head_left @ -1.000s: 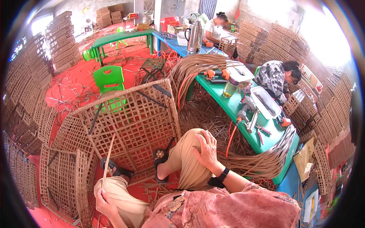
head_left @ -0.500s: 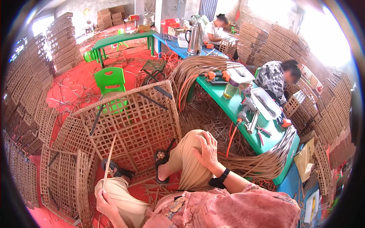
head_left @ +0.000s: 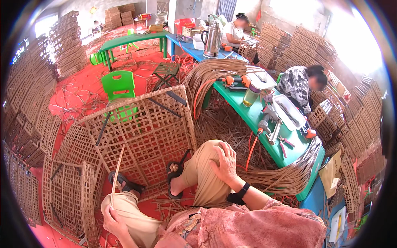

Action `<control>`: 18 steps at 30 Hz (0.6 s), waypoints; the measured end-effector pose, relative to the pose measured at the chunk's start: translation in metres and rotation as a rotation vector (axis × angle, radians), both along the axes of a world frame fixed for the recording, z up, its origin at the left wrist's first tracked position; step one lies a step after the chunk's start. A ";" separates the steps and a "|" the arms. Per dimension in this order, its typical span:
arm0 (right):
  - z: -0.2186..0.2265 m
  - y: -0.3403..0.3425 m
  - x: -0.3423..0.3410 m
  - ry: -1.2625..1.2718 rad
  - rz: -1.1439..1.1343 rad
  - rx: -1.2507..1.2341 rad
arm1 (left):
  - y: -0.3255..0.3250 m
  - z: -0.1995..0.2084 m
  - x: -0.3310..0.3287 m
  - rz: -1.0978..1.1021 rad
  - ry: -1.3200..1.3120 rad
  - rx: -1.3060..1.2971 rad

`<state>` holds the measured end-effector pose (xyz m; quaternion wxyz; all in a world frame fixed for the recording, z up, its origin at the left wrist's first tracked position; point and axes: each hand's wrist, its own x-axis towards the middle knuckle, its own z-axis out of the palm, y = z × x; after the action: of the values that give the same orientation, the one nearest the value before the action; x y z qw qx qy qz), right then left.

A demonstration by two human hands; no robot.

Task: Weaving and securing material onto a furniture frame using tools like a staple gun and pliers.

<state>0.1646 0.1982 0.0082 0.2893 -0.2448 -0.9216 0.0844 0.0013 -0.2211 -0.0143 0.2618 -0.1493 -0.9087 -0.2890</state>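
Basket (head_left: pixel 142 129) looked mostly woven, strip (head_left: pixel 117 175) seemingly unused; left hand (head_left: pixel 114 221) pinched it, right hand (head_left: pixel 226 165) lay open on knee (head_left: pixel 206 155).

Light glares on the right past a pale wall (head_left: pixel 276 17); left, I see red floor (head_left: pixel 145 60) beneath a green chair (head_left: pixel 120 87).

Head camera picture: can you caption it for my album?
A thin strip in the fingers of the left hand, the right hand on one knee, a woven basket in front.
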 end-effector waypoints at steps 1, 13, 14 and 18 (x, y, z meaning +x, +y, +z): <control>0.000 0.000 0.000 0.003 0.004 -0.001 | 0.001 0.001 0.001 0.000 0.000 -0.001; 0.000 0.001 0.000 -0.011 -0.004 0.005 | 0.001 0.004 0.001 0.011 -0.050 -0.004; 0.000 0.001 0.000 -0.010 -0.003 0.006 | 0.001 0.003 0.001 0.006 -0.029 -0.005; 0.000 0.001 0.001 -0.010 -0.004 0.006 | 0.002 0.002 0.000 -0.013 0.017 0.001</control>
<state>0.1652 0.1990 0.0084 0.2857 -0.2463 -0.9227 0.0800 0.0011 -0.2196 -0.0121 0.2678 -0.1574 -0.9053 -0.2897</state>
